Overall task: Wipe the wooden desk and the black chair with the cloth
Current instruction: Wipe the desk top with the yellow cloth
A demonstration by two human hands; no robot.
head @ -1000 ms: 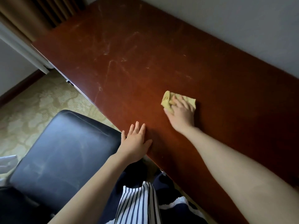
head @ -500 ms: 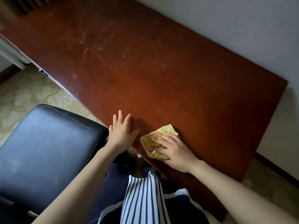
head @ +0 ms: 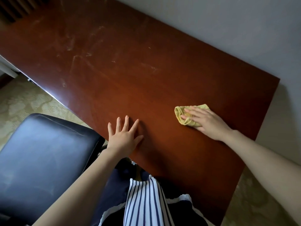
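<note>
Half a second on, the yellow cloth (head: 183,115) had been carried away from the near edge of the wooden desk (head: 130,75), where it had lain just beside the left hand (head: 124,138), and was seen further right, well apart from that hand and toward the desk's right end. The left hand had been kept where it was.

Nearest the camera, a blue-and-white striped garment (head: 143,203) was pictured against the desk's front edge, with the black chair (head: 40,154) standing to the left, its seat untouched. The left hand was laid flat on the desk by the near edge, fingers straight and spread, with nothing held. Beyond it, the right hand (head: 207,123) was pressed down on the crumpled cloth, fingers stretched out over it rather than curled round it. Pale smears were left showing on the far left part of the desk, which was set against a grey wall (head: 228,30).
</note>
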